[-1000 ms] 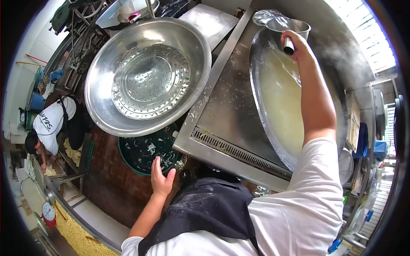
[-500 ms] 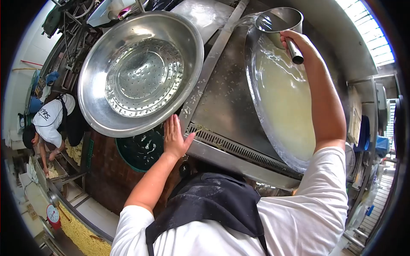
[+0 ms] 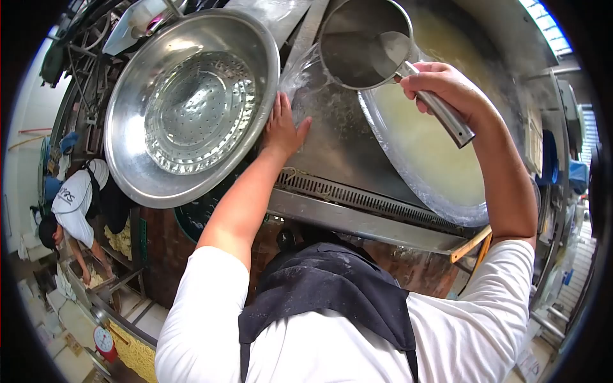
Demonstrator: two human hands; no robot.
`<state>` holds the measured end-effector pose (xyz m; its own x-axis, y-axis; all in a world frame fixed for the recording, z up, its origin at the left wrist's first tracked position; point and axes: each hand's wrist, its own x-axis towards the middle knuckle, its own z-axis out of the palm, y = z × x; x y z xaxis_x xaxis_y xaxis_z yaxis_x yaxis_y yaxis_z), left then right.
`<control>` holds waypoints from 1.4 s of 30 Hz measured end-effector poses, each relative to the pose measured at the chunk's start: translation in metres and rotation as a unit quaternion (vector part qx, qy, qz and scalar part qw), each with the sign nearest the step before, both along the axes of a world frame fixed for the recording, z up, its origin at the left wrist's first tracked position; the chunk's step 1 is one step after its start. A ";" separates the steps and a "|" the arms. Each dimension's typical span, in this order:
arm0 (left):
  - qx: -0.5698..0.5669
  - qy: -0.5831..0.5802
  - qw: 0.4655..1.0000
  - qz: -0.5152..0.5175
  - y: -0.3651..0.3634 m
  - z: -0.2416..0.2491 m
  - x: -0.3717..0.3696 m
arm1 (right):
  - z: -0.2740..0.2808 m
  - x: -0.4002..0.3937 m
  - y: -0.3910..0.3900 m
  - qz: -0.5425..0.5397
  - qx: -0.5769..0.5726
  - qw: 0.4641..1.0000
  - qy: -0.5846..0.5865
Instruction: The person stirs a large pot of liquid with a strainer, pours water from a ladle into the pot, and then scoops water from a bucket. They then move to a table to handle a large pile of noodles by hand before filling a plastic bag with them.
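Note:
My right hand (image 3: 440,89) is wrapped round the handle of a large metal water dipper (image 3: 357,51). The dipper is tipped to the left, and clear water spills from its rim toward the steel stove top (image 3: 319,134). Beneath it on the right is a wide wok (image 3: 408,156) of cloudy, yellowish liquid. My left hand (image 3: 283,131) lies with straight fingers and spread thumb against the outer rim of a big stainless steel colander (image 3: 124,153). The colander is tilted, and its perforated, wet bottom holds no food.
A slotted drain strip (image 3: 357,201) runs along the stove's front edge. Under the colander stands a dark green tub (image 3: 188,220). At far left a co-worker (image 3: 80,204) bends over a tray of noodles. More noodles (image 3: 137,354) and a dial scale (image 3: 104,341) are at lower left.
My right hand has brought the dipper left and nearer, tipping it further, so water now falls beside the colander. My left hand has slid up along the colander's rim.

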<state>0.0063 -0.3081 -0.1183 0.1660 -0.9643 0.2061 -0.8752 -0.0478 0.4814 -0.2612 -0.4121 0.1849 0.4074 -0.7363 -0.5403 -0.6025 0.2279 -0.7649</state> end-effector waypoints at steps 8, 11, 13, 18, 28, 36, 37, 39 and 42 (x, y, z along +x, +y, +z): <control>-0.023 0.115 0.992 -0.037 -0.061 0.016 0.002 | -0.002 -0.015 0.032 0.027 0.017 0.999 -0.004; 0.034 0.237 0.970 -0.045 -0.055 0.040 0.002 | -0.007 -0.018 0.035 0.026 0.022 0.999 -0.025; 0.109 0.309 0.940 -0.091 -0.031 0.042 0.006 | -0.007 -0.020 0.034 0.015 0.038 0.998 -0.057; 0.143 0.132 0.975 -0.102 0.100 0.060 0.009 | -0.002 -0.027 0.032 0.009 0.051 0.995 -0.080; -0.043 -0.084 0.994 -0.051 0.047 0.068 0.039 | -0.018 -0.017 0.045 0.052 -0.035 0.995 -0.072; 0.006 0.147 0.981 -0.122 -0.044 0.027 -0.001 | -0.036 -0.009 0.069 0.088 -0.169 0.982 0.016; -0.002 0.129 0.982 -0.136 -0.052 0.024 -0.003 | -0.042 -0.011 0.069 0.100 -0.213 0.972 0.011; -0.019 0.091 0.982 -0.161 -0.063 0.024 -0.016 | -0.043 -0.014 0.071 0.091 -0.202 0.975 0.018; -0.048 0.036 0.978 -0.200 -0.093 0.018 -0.024 | -0.039 -0.016 0.078 0.096 -0.226 0.966 0.078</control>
